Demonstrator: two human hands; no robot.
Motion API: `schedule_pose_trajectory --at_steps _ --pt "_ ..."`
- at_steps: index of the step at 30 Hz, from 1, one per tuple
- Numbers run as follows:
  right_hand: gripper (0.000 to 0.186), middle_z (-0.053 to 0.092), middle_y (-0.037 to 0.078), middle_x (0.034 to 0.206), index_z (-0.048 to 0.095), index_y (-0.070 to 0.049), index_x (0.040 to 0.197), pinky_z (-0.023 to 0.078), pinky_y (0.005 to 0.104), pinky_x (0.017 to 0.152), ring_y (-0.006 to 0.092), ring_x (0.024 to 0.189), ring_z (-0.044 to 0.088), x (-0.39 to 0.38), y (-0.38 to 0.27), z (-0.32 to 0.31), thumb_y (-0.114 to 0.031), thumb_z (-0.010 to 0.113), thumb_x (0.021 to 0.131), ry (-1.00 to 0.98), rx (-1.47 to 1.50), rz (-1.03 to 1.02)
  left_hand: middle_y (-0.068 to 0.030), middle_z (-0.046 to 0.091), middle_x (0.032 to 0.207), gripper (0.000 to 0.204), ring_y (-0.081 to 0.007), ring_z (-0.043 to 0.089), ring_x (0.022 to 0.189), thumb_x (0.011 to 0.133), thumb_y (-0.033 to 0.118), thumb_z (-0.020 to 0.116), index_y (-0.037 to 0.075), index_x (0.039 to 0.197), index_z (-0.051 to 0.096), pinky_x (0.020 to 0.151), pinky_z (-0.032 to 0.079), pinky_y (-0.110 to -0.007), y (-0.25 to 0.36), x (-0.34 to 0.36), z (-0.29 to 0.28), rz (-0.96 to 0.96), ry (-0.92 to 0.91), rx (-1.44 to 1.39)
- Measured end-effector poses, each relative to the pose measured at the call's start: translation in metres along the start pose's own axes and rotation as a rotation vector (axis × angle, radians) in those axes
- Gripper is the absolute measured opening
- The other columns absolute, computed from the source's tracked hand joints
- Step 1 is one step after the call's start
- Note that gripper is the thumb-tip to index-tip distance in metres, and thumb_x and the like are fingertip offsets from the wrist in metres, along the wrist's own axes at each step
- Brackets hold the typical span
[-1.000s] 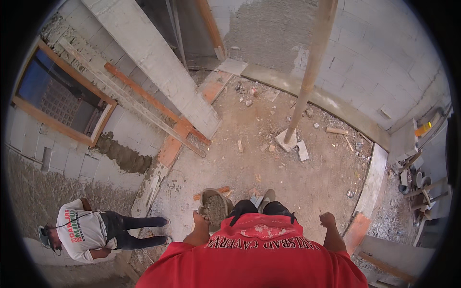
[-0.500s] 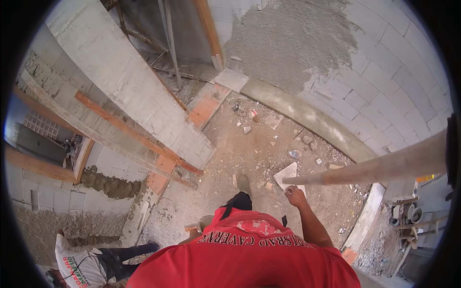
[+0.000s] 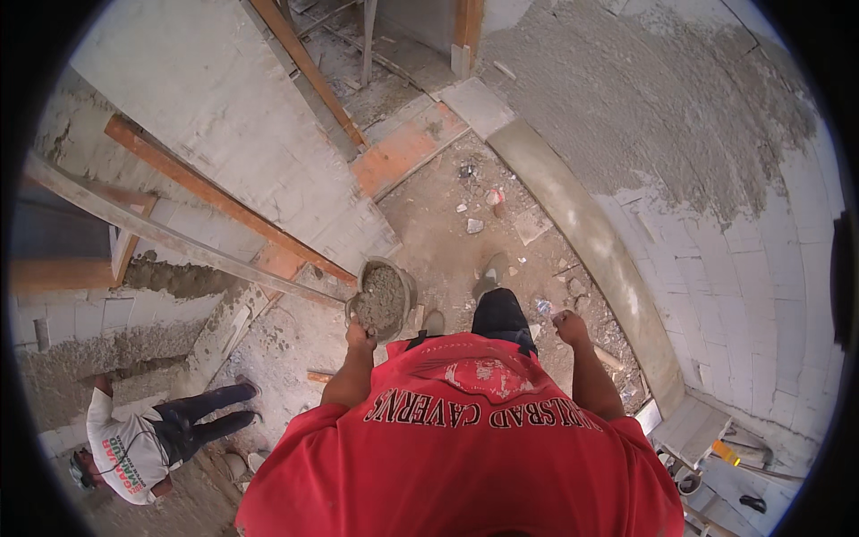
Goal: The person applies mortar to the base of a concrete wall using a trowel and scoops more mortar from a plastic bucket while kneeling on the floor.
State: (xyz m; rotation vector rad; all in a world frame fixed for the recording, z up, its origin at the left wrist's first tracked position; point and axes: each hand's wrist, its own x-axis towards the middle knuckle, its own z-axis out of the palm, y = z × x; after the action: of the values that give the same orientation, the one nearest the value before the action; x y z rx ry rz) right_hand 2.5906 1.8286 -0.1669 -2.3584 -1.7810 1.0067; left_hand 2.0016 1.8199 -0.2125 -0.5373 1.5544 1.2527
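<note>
In my left hand (image 3: 361, 336) is the near rim of a round bucket (image 3: 408, 295), with the fingers closed on it. Wet grey mortar (image 3: 382, 294) fills much of it, and it hangs low at my left side, tilted a little. My right hand (image 3: 568, 326) is out to the right over the rubble-strewn floor, its fingers curled in and no object visible in them. Close below my feet are a shoe (image 3: 490, 271) stepping forward and the other shoe (image 3: 433, 322) just behind.
Leaning planks (image 3: 228, 210) and a broad pale column (image 3: 224, 116) rise on the left. A low kerb (image 3: 586, 242) runs along the partly plastered block wall (image 3: 626, 107) on the right. A co-worker (image 3: 134, 447) bends at lower left. Rubble (image 3: 474, 225) dots the floor.
The mortar bucket has come into view in my left hand. I have moved forward, and the round post at right has left view. My right hand has moved away from the white slab.
</note>
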Motion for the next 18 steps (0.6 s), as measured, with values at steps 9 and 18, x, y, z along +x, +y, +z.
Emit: schedule_pose_trajectory --at_steps 9,18 --pt "0.031 0.071 0.013 0.079 0.068 -0.001 0.092 0.054 0.0355 0.068 0.0232 0.067 0.070 0.258 -0.027 -0.117 -0.029 0.058 0.086 0.036 0.230 -0.026 0.0015 0.046 0.062 0.028 -0.0148 0.037 0.045 0.095 0.044 0.057 0.017 0.088 0.058 0.041 0.029 -0.030 0.023 0.007 0.218 0.108 0.118 0.058" --pt "0.036 0.071 0.017 0.085 0.068 0.000 0.095 0.054 0.0373 0.074 0.0276 0.075 0.070 0.356 -0.011 -0.180 -0.033 0.059 0.083 0.018 -0.042 -0.168 -0.0029 0.043 0.069 0.033 -0.0183 0.038 0.051 0.095 0.045 0.053 0.014 0.087 0.050 0.044 0.030 -0.031 0.033 0.034 0.349 -0.077 0.321 0.129"
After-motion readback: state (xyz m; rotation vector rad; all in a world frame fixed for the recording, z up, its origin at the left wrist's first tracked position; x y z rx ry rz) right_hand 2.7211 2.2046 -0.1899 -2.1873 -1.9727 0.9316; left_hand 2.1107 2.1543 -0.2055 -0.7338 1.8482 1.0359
